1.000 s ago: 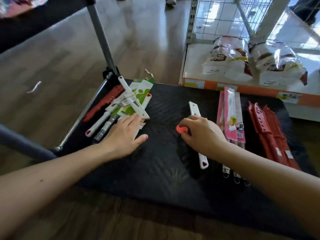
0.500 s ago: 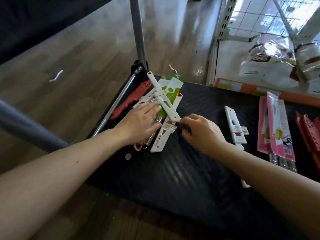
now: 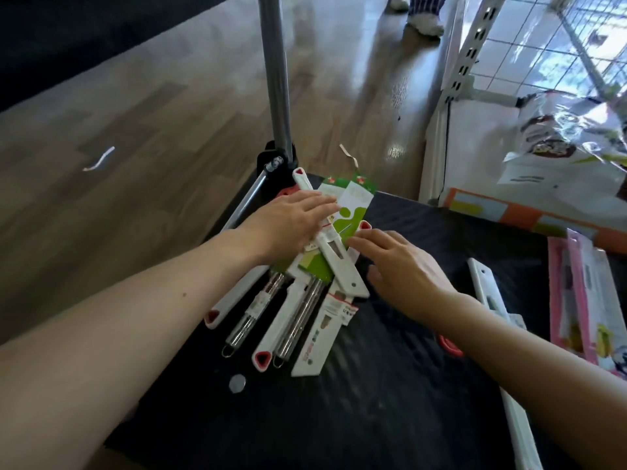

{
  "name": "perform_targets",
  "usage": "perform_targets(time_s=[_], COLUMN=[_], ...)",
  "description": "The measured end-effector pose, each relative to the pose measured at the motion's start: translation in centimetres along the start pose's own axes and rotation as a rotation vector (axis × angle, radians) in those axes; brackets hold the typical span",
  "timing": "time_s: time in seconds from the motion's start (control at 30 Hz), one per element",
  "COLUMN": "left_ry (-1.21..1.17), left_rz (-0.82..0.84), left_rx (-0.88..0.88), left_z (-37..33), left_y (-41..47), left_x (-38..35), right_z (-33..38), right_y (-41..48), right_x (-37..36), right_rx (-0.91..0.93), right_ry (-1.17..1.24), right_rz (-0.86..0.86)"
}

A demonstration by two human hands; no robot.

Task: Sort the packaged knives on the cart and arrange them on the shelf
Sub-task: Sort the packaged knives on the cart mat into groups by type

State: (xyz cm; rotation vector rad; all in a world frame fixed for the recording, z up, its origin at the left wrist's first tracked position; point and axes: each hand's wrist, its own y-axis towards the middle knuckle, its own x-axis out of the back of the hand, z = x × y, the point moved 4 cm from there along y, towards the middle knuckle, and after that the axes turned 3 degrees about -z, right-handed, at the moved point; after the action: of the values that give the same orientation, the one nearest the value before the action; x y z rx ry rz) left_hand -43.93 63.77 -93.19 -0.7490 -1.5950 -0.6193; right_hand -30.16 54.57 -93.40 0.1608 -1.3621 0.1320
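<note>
A pile of packaged knives lies at the left end of the black cart deck (image 3: pixel 373 385): white-sheathed knives (image 3: pixel 342 266), steel-handled knives on green cards (image 3: pixel 353 212) and a red sheath partly hidden behind. My left hand (image 3: pixel 288 222) rests flat on the pile, fingers straight over the green cards. My right hand (image 3: pixel 400 266) lies beside the pile's right edge, fingertips touching a white sheath and green card, fingers loosely extended. Another white-sheathed knife (image 3: pixel 488 290) lies to the right under my right forearm. Pink knife packs (image 3: pixel 590 300) sit at the far right.
The cart's grey handle post (image 3: pixel 276 79) rises just behind the pile. A shelf (image 3: pixel 475 205) with an orange-edged base stands at the right, holding shiny bags (image 3: pixel 556 144). Another person's feet (image 3: pixel 424 18) stand on the wooden floor beyond. A small round grey disc (image 3: pixel 236 383) lies on the deck.
My right hand left the lone white knife and moved left to the pile. My left hand slid farther up over the green cards. The view shifted left.
</note>
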Motion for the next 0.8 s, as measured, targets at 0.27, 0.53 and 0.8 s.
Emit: perform_targets(time_s=[0.27,0.53,0.8], left_ry=[0.003,0.151,0.195], left_rz=[0.043,-0.125,-0.249], left_rx=[0.017,-0.15,-0.269], left_z=[1.7,1.0,0.5], left_y=[1.0,1.8,1.8], left_x=[-0.3,0.7,1.7], right_z=[-1.1,-1.1,-2.1], right_y=[1.5,1.4,1.3], right_x=[-0.2,0.4,-0.8], right_rx=[0.202,0.289,0.209], right_ry=[-0.046,0.043,0.15], right_rz=[-0.074,-0.082,-0.089])
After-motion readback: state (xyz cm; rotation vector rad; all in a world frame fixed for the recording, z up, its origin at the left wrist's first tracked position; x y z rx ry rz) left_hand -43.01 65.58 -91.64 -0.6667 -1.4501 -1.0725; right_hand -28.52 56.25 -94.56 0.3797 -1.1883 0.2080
